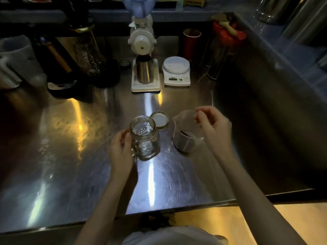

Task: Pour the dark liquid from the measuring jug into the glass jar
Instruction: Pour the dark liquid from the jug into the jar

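An open glass jar with a handle stands upright on the steel counter. My left hand wraps its left side at the handle. To its right stands a clear measuring jug with dark liquid in the bottom, spout pointing left. My right hand hovers at the jug's right rim, fingers curled and loosely pinched; I cannot tell whether it grips the jug. The jar's lid lies upside down just behind the jar.
At the back stand a white grinder with a steel cup under it, a white scale, a red cup and dark coffee gear on the left. A sink basin lies to the right.
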Tool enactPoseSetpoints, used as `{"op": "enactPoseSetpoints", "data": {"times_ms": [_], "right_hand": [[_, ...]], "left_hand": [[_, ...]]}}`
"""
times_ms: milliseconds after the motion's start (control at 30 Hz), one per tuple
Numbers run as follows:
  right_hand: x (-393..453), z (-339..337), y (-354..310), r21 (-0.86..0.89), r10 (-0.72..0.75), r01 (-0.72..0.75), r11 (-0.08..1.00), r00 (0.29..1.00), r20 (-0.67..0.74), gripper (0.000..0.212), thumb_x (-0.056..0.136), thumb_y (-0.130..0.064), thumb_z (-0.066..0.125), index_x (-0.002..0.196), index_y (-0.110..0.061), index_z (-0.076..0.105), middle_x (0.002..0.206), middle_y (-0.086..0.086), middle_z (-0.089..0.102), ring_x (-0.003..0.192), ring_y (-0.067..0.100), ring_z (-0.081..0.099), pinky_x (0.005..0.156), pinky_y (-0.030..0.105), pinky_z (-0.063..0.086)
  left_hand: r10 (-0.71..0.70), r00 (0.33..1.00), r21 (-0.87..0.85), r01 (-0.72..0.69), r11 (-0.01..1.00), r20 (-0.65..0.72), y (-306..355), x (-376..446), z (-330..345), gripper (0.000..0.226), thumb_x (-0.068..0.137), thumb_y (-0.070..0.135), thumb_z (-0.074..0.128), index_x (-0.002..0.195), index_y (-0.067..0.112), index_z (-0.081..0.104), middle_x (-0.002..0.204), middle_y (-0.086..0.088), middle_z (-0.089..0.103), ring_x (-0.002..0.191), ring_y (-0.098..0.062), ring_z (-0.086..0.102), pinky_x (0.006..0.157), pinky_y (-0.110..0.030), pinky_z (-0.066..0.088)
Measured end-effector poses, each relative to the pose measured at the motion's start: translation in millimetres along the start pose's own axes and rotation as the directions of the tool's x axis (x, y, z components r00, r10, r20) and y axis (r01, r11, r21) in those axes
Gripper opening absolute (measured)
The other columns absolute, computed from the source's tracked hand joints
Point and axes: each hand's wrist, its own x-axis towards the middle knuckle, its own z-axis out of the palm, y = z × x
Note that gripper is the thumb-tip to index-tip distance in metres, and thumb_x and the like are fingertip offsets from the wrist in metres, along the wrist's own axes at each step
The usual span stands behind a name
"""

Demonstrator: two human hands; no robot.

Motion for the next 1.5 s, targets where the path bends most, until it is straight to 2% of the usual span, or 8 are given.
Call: {"op": "enactPoseSetpoints", "data": {"times_ms": [167,300,467,633,833,1033,1200,1500], "right_hand": [[-8,-12,38,-0.136,0.169,-0.188,0.973,0.976,-0.139,0.024,0.092,-0.026,0.054,0.112,-0.014,0.057,0.101,-0.001,0.061,0.087,0.009,0.057,0.076,0.018,0.047],[-14,-2,51,-0.063,0.321,-0.329,0.942,0.941,-0.103,0.022,0.092,-0.031,0.053,0.079,-0.014,0.053,0.066,-0.008,0.053,0.062,0.007,0.049,0.055,0.015,0.037],[-13,8,56,0.034,0.323,-0.322,0.946,0.937,-0.130,0.036,0.092,-0.021,0.051,0.069,0.006,0.053,0.058,0.007,0.046,0.055,0.012,0.040,0.049,0.021,0.031],[-8,15,45,0.178,0.309,-0.284,0.942,0.942,-0.132,0.030,0.092,-0.012,0.049,0.064,-0.002,0.049,0.058,0.006,0.039,0.047,0.003,0.034,0.044,0.014,0.029],[-8,24,33,0.241,0.298,-0.272,0.932,0.951,-0.081,0.036,0.094,-0.013,0.048,0.058,-0.015,0.043,0.055,0.000,0.039,0.047,0.002,0.037,0.044,0.013,0.032],[-13,32,37,0.291,0.341,-0.307,0.906,0.937,-0.073,0.025,0.091,-0.015,0.052,0.067,-0.008,0.047,0.060,0.011,0.036,0.059,0.018,0.035,0.053,0.028,0.030],[-1,30,30,0.338,0.342,-0.301,0.892,0.937,-0.068,0.026,0.091,-0.013,0.053,0.065,-0.008,0.050,0.056,0.005,0.041,0.043,0.000,0.041,0.045,0.011,0.037],[71,25,-33,0.414,0.169,-0.113,0.903,0.981,-0.101,0.028,0.088,-0.013,0.057,0.092,0.014,0.061,0.063,0.011,0.051,0.061,0.006,0.047,0.050,0.008,0.038]], "left_hand": [[0.008,0.999,0.011,-0.007,1.000,-0.048,-10,0,6,0.018,0.093,0.009,0.042,0.104,0.021,0.051,0.103,-0.004,0.055,0.088,0.006,0.054,0.078,-0.010,0.041],[0.006,0.999,0.006,-0.006,1.000,-0.042,-12,-2,5,0.017,0.091,0.019,0.042,0.104,0.025,0.051,0.108,-0.005,0.055,0.103,-0.020,0.052,0.087,-0.034,0.042],[0.032,0.999,0.039,-0.032,0.999,0.014,-11,-1,2,0.018,0.094,0.013,0.041,0.106,0.022,0.049,0.110,-0.005,0.054,0.102,-0.018,0.051,0.084,-0.024,0.041],[-0.056,0.997,-0.042,0.054,0.998,-0.057,-9,1,5,0.011,0.093,0.010,0.043,0.100,0.016,0.049,0.090,0.009,0.053,0.082,0.003,0.051,0.069,-0.002,0.039],[-0.267,0.964,-0.280,0.258,0.925,0.006,-13,6,9,0.025,0.093,0.020,0.042,0.078,0.022,0.062,0.082,0.002,0.062,0.076,-0.008,0.058,0.066,-0.019,0.046],[-0.312,0.948,-0.372,0.312,0.874,0.061,-14,10,4,0.040,0.090,0.019,0.049,0.051,0.019,0.054,0.046,0.004,0.047,0.040,-0.006,0.042,0.038,-0.016,0.033],[-0.419,0.889,-0.436,0.457,0.775,0.186,-12,23,3,0.052,0.089,0.025,0.049,0.037,0.021,0.050,0.031,0.010,0.038,0.030,-0.002,0.032,0.032,-0.013,0.027],[-0.281,0.959,-0.423,0.265,0.867,0.025,57,66,-1,0.059,0.088,0.016,0.049,0.030,0.019,0.054,0.025,0.007,0.041,0.025,0.000,0.037,0.030,-0.010,0.027]]}}
